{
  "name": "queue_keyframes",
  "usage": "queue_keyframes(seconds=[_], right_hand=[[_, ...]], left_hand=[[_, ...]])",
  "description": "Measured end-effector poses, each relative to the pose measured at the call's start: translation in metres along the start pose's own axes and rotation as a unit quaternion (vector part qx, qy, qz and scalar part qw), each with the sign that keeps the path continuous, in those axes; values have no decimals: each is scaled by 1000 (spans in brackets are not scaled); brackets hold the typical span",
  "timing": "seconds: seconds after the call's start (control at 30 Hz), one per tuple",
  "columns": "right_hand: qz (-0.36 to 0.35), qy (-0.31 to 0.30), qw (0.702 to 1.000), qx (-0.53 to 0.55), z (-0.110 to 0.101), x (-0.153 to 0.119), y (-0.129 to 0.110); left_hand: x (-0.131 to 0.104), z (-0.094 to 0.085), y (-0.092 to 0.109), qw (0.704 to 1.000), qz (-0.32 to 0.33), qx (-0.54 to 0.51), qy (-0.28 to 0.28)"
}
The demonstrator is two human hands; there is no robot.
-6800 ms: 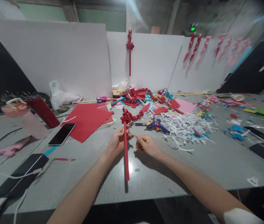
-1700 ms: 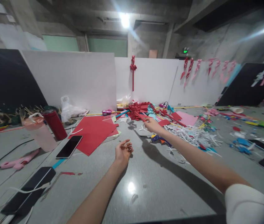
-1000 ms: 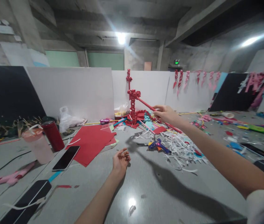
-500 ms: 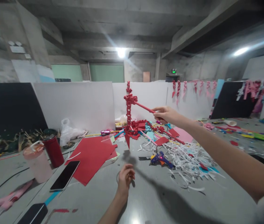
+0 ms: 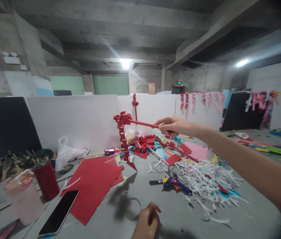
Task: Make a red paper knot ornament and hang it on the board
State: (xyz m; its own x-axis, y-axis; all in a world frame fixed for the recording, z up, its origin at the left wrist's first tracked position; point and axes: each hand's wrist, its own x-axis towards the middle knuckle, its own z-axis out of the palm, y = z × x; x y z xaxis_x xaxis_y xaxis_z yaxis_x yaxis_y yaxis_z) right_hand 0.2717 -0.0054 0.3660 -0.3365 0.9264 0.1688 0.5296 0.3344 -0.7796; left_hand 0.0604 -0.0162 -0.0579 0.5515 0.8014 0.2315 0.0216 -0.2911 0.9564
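My right hand (image 5: pixel 171 125) is closed around the near end of a thin red stick (image 5: pixel 142 123), held up over the table. At the stick's far end is a bunch of crumpled red paper (image 5: pixel 123 117). From that bunch hangs a red paper chain (image 5: pixel 122 136) with a pointed red paper tip (image 5: pixel 132 166), tilted and clear of the table. Low at the front, my left hand (image 5: pixel 147 222) is loosely curled with its fingers apart, nothing visible in it. Just left of it, a thin clear ring (image 5: pixel 133 208), like a tape roll, lies on the table.
Red paper sheets (image 5: pixel 93 182), a phone (image 5: pixel 59 212), a red can (image 5: pixel 45 179) and a pink cup (image 5: pixel 23 199) are on the left. A blue glue gun (image 5: pixel 176 183) lies beside shredded white paper (image 5: pixel 210 182). Red decorations (image 5: pixel 186 99) hang on white boards behind.
My right hand has swung the red stick and its paper chain leftward and lower in view; the chain now tilts. My left hand has moved right and nearer, away from the clear ring.
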Motion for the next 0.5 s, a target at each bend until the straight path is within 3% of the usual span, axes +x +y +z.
queue_keyframes(seconds=[0.2, 0.33, 0.43, 0.5], right_hand=[[5, -58, 998, -13, 8, -3, -26], [-5, -92, 996, -8, 18, 9, -40], [-49, -116, 992, 7, 31, 47, -55], [-74, -121, 990, 21, 39, 93, -72]], left_hand=[[10, 2, -30, 998, -23, -20, -53], [14, 7, -26, 998, -55, -27, -15], [15, 4, -12, 996, -71, -47, -22], [10, -2, 1, 992, -82, -81, -43]])
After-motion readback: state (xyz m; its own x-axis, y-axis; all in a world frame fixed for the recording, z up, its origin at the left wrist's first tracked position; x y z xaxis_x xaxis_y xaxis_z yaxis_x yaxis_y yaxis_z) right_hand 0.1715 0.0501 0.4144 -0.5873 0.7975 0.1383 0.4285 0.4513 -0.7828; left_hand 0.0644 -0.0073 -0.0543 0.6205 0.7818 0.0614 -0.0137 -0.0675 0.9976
